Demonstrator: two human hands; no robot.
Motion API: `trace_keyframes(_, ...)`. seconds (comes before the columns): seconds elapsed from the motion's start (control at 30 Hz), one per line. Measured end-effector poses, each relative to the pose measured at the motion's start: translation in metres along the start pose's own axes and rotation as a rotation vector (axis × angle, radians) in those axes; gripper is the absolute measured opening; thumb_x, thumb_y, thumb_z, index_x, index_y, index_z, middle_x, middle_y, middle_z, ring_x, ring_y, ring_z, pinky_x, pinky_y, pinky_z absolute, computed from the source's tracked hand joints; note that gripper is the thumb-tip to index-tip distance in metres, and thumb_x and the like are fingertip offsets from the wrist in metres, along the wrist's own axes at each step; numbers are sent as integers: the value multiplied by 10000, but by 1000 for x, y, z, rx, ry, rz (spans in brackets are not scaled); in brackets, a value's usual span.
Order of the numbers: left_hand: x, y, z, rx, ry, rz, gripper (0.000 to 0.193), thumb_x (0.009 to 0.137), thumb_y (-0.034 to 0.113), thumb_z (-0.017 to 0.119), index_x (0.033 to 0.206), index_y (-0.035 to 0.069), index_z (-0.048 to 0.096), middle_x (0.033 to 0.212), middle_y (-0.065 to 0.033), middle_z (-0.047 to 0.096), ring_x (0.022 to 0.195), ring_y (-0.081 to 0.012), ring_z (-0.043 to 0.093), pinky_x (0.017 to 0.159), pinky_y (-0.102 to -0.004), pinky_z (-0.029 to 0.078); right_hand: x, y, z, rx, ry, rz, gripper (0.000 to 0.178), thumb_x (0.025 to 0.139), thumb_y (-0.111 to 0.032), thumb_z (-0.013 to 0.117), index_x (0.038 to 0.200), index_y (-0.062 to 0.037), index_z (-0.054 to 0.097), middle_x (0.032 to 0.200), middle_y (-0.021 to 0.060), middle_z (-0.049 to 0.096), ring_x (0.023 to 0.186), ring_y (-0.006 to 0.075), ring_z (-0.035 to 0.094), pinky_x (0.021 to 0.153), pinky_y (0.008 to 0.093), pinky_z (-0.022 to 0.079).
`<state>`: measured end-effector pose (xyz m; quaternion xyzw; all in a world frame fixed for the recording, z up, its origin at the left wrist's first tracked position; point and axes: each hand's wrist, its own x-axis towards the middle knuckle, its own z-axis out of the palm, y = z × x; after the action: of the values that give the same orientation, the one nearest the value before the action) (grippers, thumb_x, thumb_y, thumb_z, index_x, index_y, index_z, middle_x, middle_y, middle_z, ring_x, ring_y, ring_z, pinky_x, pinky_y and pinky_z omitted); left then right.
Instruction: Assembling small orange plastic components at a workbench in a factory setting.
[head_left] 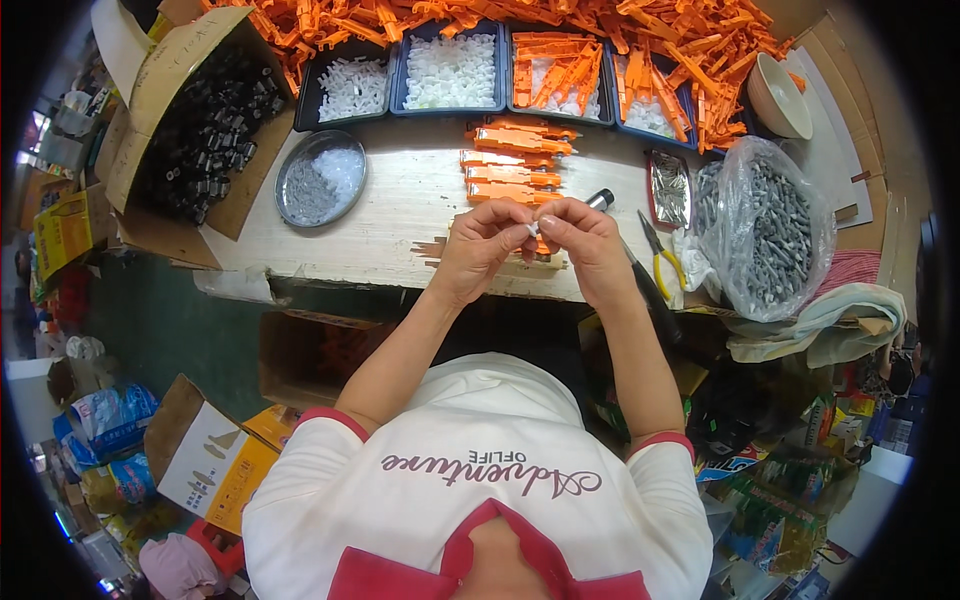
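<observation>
My left hand and my right hand meet over the table's front edge, thumbs and fingertips pinched together. Between them is a small white plastic piece, mostly covered by the fingertips. Just beneath the fingers an orange part shows in the gap, partly hidden. Beyond the hands, several orange plastic housings with metal bits lie in a row, one behind another. A black-and-silver cylindrical tool lies beside my right hand's fingers.
Blue bins of white pieces line the back, under a heap of orange parts. Left are a round dish and a carton of black parts. Right are pliers, a metal-filled tray and a bag of grey screws.
</observation>
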<state>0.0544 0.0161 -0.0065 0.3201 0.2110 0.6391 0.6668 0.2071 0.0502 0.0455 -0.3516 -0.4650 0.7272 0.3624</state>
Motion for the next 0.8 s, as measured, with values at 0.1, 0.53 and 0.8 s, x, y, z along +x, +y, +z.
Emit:
trace_keyframes(0.1, -2, 2, -1, 114, 27, 18, 113, 845, 44, 579, 953, 14, 595, 823, -67, 622, 712, -133, 612, 617, -251, 507, 0, 5, -1, -10, 8, -21, 119, 843, -135, 595, 888, -25, 606, 776, -19, 579, 702, 55, 490, 665, 185, 379)
trace_keyframes(0.53, -11, -5, -7, 273, 117, 124, 110, 844, 20, 568, 950, -4, 587, 815, -74, 625, 710, -142, 627, 654, -265, 538, -11, 5, 9, -1132, 202, -753, 86, 776, -48, 613, 861, -54, 608, 764, 51, 585, 694, 195, 528, 654, 300, 328)
trace_keyframes(0.8, -15, -1, -4, 333, 187, 116, 101, 836, 15, 578, 932, -5, 604, 825, -66, 627, 724, -118, 611, 680, -240, 521, -9, 11, 19, -1270, 192, -877, 122, 723, -40, 654, 827, -74, 599, 757, 22, 589, 694, 176, 527, 677, 313, 313)
